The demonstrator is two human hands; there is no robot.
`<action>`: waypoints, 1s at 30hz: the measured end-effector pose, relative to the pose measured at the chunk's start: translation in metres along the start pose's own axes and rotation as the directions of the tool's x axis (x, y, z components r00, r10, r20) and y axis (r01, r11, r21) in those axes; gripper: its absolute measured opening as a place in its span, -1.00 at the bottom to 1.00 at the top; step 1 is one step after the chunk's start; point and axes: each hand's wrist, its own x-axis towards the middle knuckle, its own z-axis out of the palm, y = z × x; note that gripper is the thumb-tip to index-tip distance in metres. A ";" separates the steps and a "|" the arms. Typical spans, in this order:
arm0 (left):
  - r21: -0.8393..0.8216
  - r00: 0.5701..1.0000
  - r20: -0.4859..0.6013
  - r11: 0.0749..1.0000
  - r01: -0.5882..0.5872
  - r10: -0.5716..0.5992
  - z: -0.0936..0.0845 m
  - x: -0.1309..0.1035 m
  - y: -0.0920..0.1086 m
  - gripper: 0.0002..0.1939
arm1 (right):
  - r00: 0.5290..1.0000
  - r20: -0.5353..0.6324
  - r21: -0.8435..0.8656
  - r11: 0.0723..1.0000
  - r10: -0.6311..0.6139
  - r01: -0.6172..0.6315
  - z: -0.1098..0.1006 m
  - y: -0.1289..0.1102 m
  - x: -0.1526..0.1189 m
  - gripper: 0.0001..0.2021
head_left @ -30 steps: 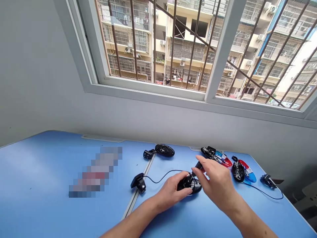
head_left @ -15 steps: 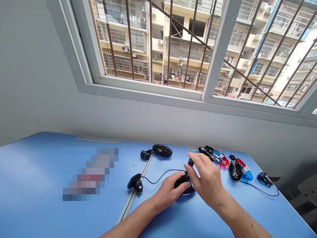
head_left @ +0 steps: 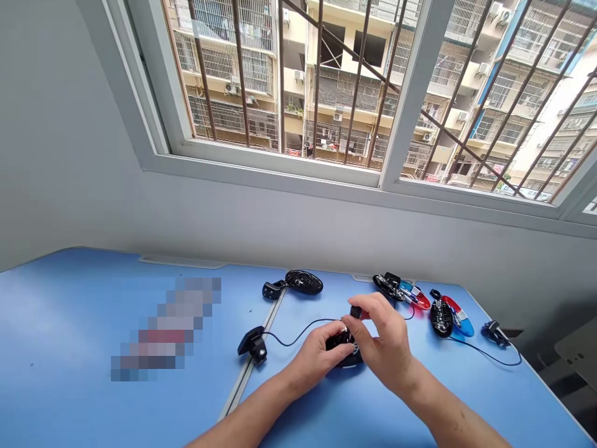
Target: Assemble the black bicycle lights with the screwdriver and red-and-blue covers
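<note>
My left hand (head_left: 319, 356) grips the near left side of a glossy black oval housing (head_left: 347, 359) on the blue table, fingers and thumb wrapped around it. My right hand (head_left: 385, 339) pinches a short black handle-like piece (head_left: 356, 310) between thumb and forefinger, just above the housing. That piece's lower end is hidden by my fingers, so I cannot tell whether it touches the housing. A thin black cable (head_left: 298, 339) leads left from the housing toward a small black camera-like unit (head_left: 253, 346) on a bracket.
Another black oval housing (head_left: 304, 282) with a small bracket unit lies farther back. To the right are black housings with red and blue shells (head_left: 415, 294), another such set (head_left: 441, 317), and a cabled black unit (head_left: 495, 333). A blurred patch (head_left: 168, 336) covers something at left.
The black piece in my right hand has gone from tilted and taller to lower, its top now facing me. My right hand has shifted slightly left and down; my left hand keeps its hold.
</note>
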 end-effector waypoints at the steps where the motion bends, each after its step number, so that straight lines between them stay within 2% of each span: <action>1: -0.005 1.000 0.003 1.000 -0.003 0.003 0.000 0.000 0.001 -0.82 | 1.000 0.003 0.008 1.000 0.005 -0.005 -0.001 0.000 0.001 -0.83; 10: -0.018 1.000 -0.009 1.000 0.003 -0.003 -0.002 -0.001 0.003 -0.78 | 0.999 0.040 0.063 0.998 -0.009 0.007 -0.007 0.002 0.007 -0.86; 15: -0.079 1.000 -0.003 0.997 0.012 -0.012 -0.002 -0.001 0.004 -0.82 | 0.997 0.073 0.097 0.995 -0.016 0.009 -0.010 0.003 0.006 -0.85; 19: -0.134 1.000 -0.002 0.991 0.010 -0.010 -0.001 -0.001 0.007 -0.87 | 0.994 0.108 0.113 0.993 0.020 -0.032 -0.012 0.004 0.005 -0.84; 27: -0.116 1.000 -0.024 0.993 0.004 -0.006 -0.001 -0.001 0.006 -0.87 | 0.979 0.195 0.188 0.977 0.063 -0.100 -0.017 0.008 0.007 -0.86; 30: -0.098 1.000 -0.027 0.995 -0.005 0.002 0.000 -0.001 0.006 -0.88 | 0.978 0.190 0.188 0.975 0.084 -0.120 -0.015 0.009 0.006 -0.86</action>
